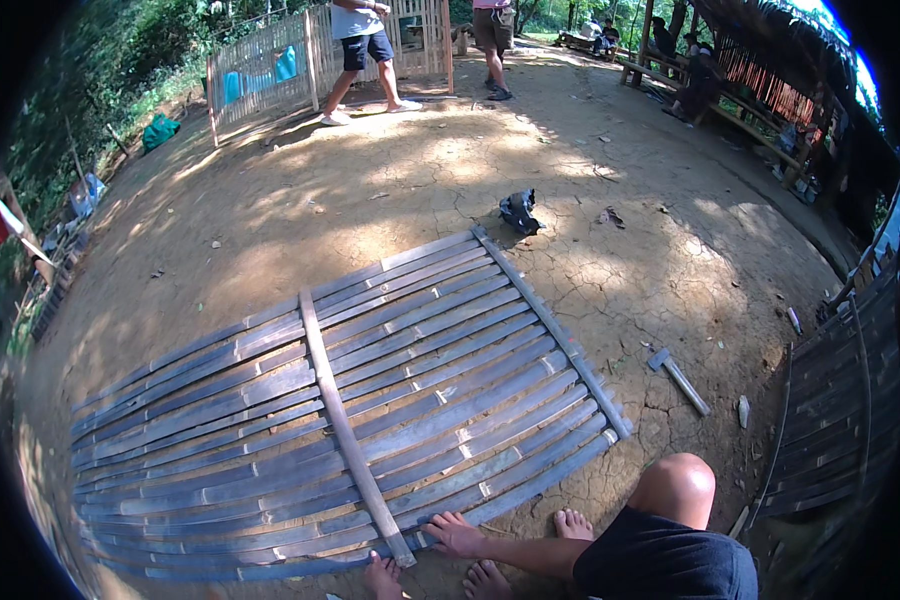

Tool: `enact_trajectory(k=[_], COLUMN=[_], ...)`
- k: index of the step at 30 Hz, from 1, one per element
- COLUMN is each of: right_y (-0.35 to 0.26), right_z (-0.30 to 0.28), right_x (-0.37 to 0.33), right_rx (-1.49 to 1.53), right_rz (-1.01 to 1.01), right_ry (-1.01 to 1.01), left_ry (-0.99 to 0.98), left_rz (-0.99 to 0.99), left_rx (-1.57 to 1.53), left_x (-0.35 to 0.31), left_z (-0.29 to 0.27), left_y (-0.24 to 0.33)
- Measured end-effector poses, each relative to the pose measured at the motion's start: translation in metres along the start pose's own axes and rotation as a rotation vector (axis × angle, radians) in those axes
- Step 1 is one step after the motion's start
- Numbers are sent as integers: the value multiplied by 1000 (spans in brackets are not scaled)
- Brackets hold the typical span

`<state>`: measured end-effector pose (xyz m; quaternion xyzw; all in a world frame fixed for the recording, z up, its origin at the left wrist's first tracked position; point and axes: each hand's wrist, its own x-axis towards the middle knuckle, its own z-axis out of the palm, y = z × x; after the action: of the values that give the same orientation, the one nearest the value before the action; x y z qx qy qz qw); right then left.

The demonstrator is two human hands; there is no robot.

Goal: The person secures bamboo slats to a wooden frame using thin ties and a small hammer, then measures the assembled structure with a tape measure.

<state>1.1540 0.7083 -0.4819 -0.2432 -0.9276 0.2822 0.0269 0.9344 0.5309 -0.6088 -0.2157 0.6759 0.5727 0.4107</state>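
Right hand (454,533) flat on bamboo panel (340,420) — grey, slatted.

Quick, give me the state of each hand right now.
Left hand: open, fingers spread, pressing on the edge of the bamboo panel, holding nothing.
Right hand: not in view.

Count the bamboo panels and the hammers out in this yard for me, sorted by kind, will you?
Bamboo panels lying flat: 2, the big panel under a hand and the right-edge panel
Bamboo panels standing: 1, the upright panel at the back
Hammers: 1, the hammer on the dirt
Total: 4
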Motion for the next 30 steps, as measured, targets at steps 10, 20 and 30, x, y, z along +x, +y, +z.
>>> enact_trajectory(k=[10,20,30], right_y=[10,21,20], right_z=[6,13,6], right_x=[-9,-14,-12], right_rx=[47,75,97], right_rz=[40,29,48], right_ry=[-38,18,-31], left_ry=[-5,66,80], left_rz=[-35,-4,5], left_rx=[25,41,5], left_x=[-30,-66,-71], left_z=[19,39,39], left_y=[-1,13,7])
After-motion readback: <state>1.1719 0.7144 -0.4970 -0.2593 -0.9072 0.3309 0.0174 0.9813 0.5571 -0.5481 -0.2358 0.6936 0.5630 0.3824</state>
